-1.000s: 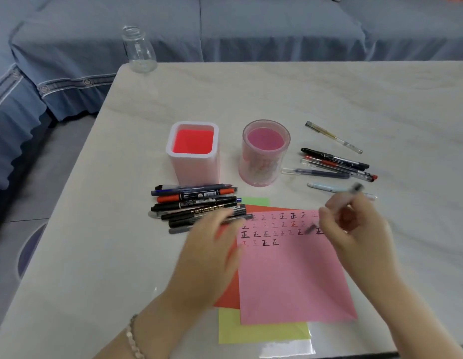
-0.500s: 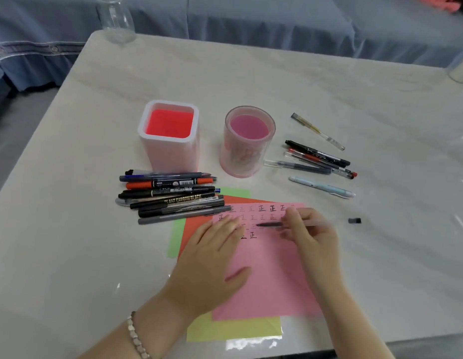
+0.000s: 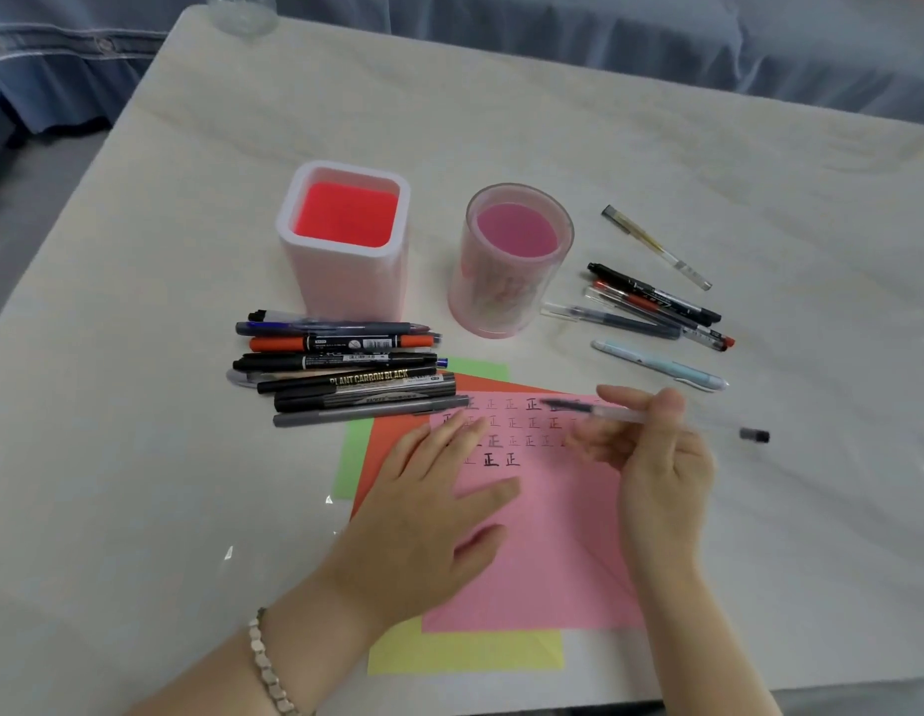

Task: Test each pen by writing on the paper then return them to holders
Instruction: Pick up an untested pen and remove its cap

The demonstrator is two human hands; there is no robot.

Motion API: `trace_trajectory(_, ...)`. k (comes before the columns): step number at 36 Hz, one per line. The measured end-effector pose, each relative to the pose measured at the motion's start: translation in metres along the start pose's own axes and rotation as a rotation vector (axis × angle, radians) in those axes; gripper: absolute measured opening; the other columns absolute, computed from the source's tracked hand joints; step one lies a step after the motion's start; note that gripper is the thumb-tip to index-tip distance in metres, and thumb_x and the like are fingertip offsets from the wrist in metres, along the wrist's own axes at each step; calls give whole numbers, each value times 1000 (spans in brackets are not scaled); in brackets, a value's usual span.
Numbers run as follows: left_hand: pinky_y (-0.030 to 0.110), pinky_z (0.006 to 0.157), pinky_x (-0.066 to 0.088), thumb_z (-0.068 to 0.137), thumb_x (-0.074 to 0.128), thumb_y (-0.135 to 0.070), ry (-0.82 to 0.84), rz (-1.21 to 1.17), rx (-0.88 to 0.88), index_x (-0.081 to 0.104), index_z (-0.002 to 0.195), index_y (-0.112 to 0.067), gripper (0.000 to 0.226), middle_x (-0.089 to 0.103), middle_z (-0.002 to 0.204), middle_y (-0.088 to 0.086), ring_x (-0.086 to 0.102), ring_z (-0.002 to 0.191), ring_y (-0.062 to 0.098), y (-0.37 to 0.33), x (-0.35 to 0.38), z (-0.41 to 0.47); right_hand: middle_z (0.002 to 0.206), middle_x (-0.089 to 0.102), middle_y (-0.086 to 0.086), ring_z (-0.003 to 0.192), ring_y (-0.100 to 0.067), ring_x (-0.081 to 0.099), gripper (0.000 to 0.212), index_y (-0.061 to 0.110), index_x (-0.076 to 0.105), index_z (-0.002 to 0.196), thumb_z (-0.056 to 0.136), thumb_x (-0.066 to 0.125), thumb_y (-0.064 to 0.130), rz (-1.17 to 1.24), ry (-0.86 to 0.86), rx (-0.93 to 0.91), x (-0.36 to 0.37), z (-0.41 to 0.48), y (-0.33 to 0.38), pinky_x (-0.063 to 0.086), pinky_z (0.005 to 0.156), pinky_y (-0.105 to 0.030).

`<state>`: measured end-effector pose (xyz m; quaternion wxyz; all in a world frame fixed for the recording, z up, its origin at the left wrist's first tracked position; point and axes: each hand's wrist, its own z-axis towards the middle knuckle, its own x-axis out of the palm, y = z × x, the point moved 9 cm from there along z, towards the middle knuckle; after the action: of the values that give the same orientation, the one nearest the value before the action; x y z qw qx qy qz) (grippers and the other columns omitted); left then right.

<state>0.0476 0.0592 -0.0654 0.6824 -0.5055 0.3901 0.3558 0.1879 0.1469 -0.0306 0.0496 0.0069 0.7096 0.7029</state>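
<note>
— One second ago the pen was writing?
— Now the right hand pinches it level above the pink paper (left hand flat on it). Tested, probably; round holder next.

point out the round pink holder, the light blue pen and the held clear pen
round pink holder (image 3: 506, 297), head view, front wall
light blue pen (image 3: 659, 365), head view, mid barrel
clear pen (image 3: 620, 414), head view, barrel near the tip

on the counter the square holder stands at 9 o'clock of the round holder. a pile of pens lies at the square holder's 6 o'clock, and loose pens at the round holder's 3 o'clock. the paper stack lies at 6 o'clock of both.
</note>
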Motion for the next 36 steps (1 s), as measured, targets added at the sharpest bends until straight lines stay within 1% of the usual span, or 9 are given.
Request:
trace_trajectory(3,43,108,24,87,48,-39,13,9,0,65,113,-34,31,47,138,15,36,133,29,0,0,1,61,69,4,59,-11,64,22,19,62,72,90,51,26,-67,51,-38,0,-1,2,51,62,-18)
trace_trajectory(6,42,109,23,89,46,-41,40,17,-10,64,114,-36,32,46,139,14,33,135,29,1,2,1,48,56,8,48,-3,48,32,15,52,56,85,63,22,-178,48,-52,-3,-1,-1,38,50,-10)
trace_trajectory(9,43,109,23,89,45,-42,58,19,-19,63,116,-38,32,45,141,13,32,136,28,2,4,0,46,49,3,48,-11,44,40,14,49,56,90,49,36,-139,73,4,-1,-3,-9,38,50,-18)
trace_trajectory(12,43,108,24,89,46,-41,54,16,-19,62,115,-37,32,45,140,14,32,135,28,2,3,1,52,61,-1,55,-15,56,35,16,60,66,95,45,28,-79,147,79,8,-4,-16,48,58,-23)
trace_trajectory(14,43,109,23,89,46,-42,55,15,-20,62,116,-38,32,45,141,14,30,136,28,2,3,1,52,63,0,53,-12,58,31,14,61,65,92,50,25,-104,156,96,10,-5,-18,49,58,-20)
trace_trajectory(19,43,109,22,89,44,-43,69,16,-31,61,118,-39,33,44,142,12,29,137,26,3,4,1,39,49,3,40,-6,43,44,13,46,45,83,66,27,-207,7,63,1,-5,-16,36,46,-13)
trace_trajectory(25,42,108,22,88,45,-44,57,-16,-40,62,117,-39,34,46,140,12,30,136,26,4,3,1,43,35,1,43,-8,30,47,14,35,45,85,60,14,-292,-110,45,2,-7,-25,26,43,-18)
trace_trajectory(28,41,109,21,88,45,-44,59,-20,-40,62,117,-39,34,46,140,12,29,135,26,4,4,2,48,37,-7,45,-9,30,43,12,35,48,85,58,11,-298,-116,40,4,-11,-28,26,44,-19)
trace_trajectory(36,42,108,22,87,45,-44,60,-16,-36,62,117,-39,35,46,140,12,29,135,26,4,4,3,46,35,-3,46,-10,32,42,10,37,48,83,59,9,-333,-107,10,7,-11,-25,29,45,-17)
